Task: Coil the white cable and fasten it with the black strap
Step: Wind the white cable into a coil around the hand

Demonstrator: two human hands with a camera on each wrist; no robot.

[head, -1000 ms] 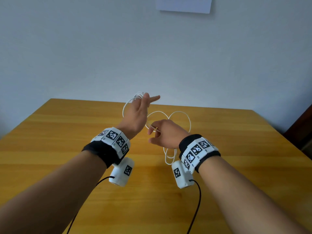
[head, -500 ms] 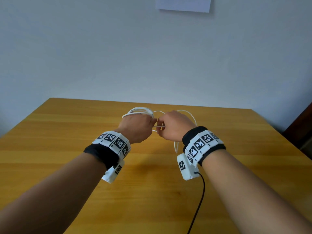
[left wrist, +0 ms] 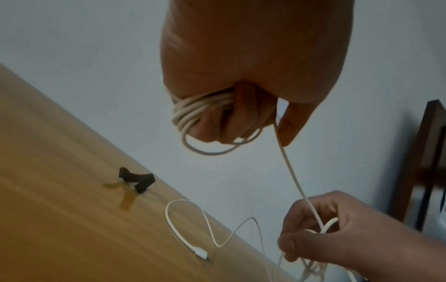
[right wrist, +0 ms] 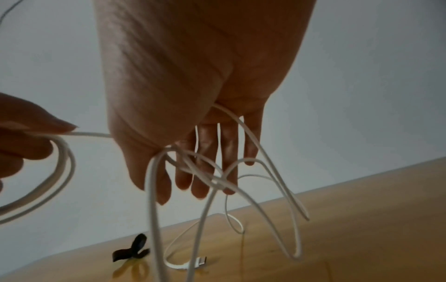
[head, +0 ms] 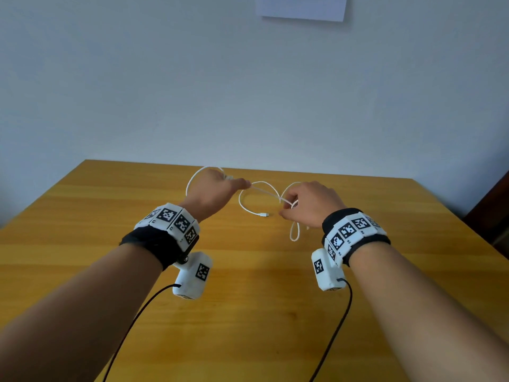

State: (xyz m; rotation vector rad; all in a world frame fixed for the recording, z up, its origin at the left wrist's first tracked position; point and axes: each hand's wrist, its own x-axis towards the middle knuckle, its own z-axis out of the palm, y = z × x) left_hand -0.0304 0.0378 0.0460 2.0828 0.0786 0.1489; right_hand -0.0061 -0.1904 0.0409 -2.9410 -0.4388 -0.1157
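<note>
My left hand (head: 220, 187) is raised over the wooden table (head: 248, 312) and grips several coils of the white cable (left wrist: 200, 111) in its fist (left wrist: 231, 122). One strand (head: 268, 193) runs taut to my right hand (head: 293, 209), which pinches it between thumb and fingers (left wrist: 311, 234). Loose loops (right wrist: 241, 181) hang from the right hand (right wrist: 193, 171). The cable's plug end (head: 264, 215) lies on the table between the hands. The black strap (left wrist: 136, 179) lies crumpled on the table near the far edge, also seen as the strap (right wrist: 130, 250) in the right wrist view. The head view does not show it.
A dark wooden chair (head: 495, 210) stands past the table's right edge. A pale wall lies close behind the table's far edge, with a paper sheet (head: 303, 6) on it. Black cords (head: 338, 326) trail from the wrist cameras over the near table.
The left hand's fingers closed round the coils. Both hands met, then drew apart, and a strand now runs taut between them. The plug end now lies in view on the table.
</note>
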